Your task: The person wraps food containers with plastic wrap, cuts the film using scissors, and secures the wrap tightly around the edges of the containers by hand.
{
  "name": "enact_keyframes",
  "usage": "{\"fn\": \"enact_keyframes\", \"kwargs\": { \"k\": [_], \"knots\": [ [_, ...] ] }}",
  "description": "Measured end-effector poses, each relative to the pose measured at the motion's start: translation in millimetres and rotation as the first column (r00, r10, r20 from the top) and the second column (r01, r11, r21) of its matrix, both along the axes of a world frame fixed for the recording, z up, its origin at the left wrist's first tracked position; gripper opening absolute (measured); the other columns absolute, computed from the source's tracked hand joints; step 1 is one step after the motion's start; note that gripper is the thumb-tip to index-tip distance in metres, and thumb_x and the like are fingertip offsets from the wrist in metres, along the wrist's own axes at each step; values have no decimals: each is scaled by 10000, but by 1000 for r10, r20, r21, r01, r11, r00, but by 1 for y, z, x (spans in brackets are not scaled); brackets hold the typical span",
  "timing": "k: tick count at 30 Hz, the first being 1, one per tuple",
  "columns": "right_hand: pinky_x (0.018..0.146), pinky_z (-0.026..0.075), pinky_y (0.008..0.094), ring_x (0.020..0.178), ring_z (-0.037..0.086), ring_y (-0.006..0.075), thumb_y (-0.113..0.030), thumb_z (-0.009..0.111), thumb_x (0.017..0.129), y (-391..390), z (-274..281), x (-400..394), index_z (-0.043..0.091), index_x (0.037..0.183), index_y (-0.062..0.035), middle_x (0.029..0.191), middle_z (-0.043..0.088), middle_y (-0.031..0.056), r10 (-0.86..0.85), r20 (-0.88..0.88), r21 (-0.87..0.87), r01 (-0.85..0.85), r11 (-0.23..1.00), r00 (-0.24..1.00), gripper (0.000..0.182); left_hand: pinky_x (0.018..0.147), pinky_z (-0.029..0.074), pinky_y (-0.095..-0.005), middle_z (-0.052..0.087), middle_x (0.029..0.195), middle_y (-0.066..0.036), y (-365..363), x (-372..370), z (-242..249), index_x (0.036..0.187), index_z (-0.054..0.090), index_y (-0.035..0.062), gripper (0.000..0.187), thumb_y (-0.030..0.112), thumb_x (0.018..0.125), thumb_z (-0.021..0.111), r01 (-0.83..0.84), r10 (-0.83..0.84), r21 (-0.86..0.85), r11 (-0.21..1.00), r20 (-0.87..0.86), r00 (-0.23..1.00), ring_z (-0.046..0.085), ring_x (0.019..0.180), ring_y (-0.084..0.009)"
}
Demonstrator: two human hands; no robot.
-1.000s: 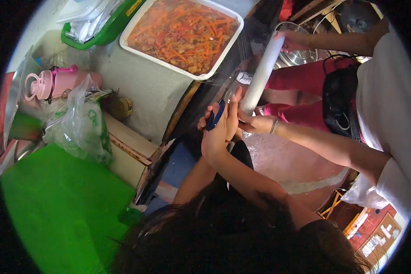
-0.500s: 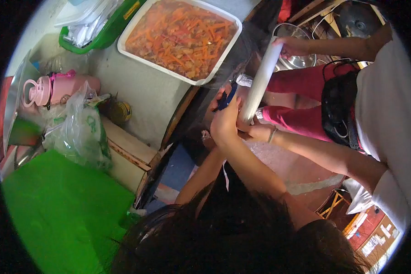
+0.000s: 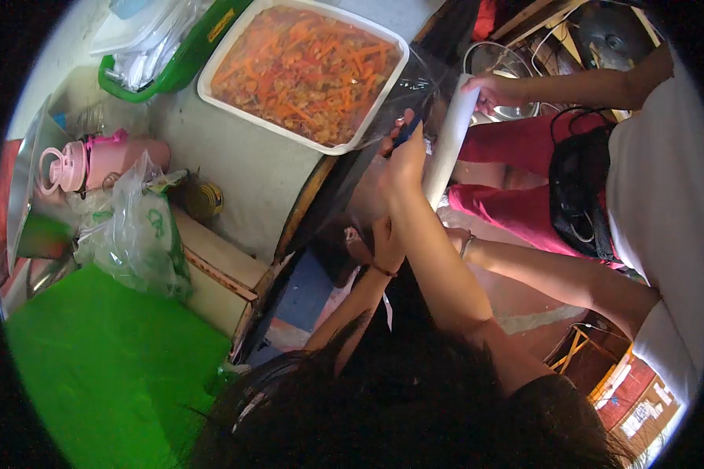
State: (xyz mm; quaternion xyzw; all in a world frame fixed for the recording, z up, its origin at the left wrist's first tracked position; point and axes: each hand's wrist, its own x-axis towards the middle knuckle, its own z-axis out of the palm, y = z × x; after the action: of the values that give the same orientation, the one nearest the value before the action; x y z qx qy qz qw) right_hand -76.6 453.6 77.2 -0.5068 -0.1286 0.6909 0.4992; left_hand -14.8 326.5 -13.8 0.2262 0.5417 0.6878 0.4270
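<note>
My right hand is closed around dark-blue-handled scissors, just beside a long roll of clear plastic wrap. The scissor blades are hard to make out. Lower down, my left hand is closed at the near side of the thin, see-through film, its fingers partly hidden. Another person's hand grips the roll's far end, and that person's other hand is at the near end, mostly behind my right forearm. Film stretches from the roll toward a white tray of cooked food with carrot strips.
The tray stands on a pale table. To its left are a green basket of plastic utensils, a pink bottle, a plastic bag and a can. A green board lies nearest. Metal pots stand behind the other person.
My right hand with the scissors has moved up and to the right along the roll. My left hand and its wrist now show more. The roll has shifted slightly.
</note>
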Motion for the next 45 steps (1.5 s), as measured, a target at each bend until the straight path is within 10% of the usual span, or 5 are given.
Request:
{"fn": "enact_keyframes", "kwargs": {
  "k": [16, 19, 23, 32, 45],
  "knots": [
    [434, 319, 239, 494, 403, 99, -302, 451, 888, 13, 13, 25, 513, 983, -88, 732, 475, 0, 92, 65, 17, -93, 996, 994, 242, 500, 407, -265, 563, 629, -22, -19, 38, -10, 979, 605, 25, 280, 231, 924, 424, 70, -72, -36, 997, -67, 995, 519, 569, -86],
    [457, 306, 214, 536, 397, 72, -310, 493, 875, -29, 13, 33, 482, 919, -123, 640, 408, -34, 15, 237, 140, -49, 989, 971, 193, 552, 421, -287, 590, 675, -41, -11, 34, -2, 963, 613, 41, 266, 237, 906, 443, 42, -31, 11, 999, -485, 874, 545, 622, -127],
    [484, 309, 184, 569, 405, 54, -286, 480, 884, -79, 31, 52, 438, 996, -126, 691, 408, -45, 162, 460, 137, -250, 958, 873, 200, 585, 425, -296, 603, 700, -49, 2, 9, 20, 925, 624, 48, 254, 236, 889, 457, 111, -27, 115, 987, -563, 826, 556, 652, -158],
    [673, 358, 201, 779, 413, 70, -131, 482, 857, -104, 55, 57, 363, 1094, -83, 921, 412, 10, 292, 188, 312, -339, 888, 938, 270, 657, 433, -314, 630, 756, -68, 41, -72, 64, 840, 649, 64, 233, 232, 851, 488, 337, -101, 226, 914, -677, 729, 580, 720, -228],
    [627, 383, 195, 752, 437, 76, 3, 531, 788, -120, 89, 56, 359, 1086, -85, 946, 410, 1, 368, 128, 373, -388, 843, 921, 355, 625, 439, -337, 613, 734, -137, 10, -148, 154, 823, 637, 30, 220, 190, 863, 491, 252, -355, -261, 932, -515, 780, 589, 695, -256]
  ]
}}
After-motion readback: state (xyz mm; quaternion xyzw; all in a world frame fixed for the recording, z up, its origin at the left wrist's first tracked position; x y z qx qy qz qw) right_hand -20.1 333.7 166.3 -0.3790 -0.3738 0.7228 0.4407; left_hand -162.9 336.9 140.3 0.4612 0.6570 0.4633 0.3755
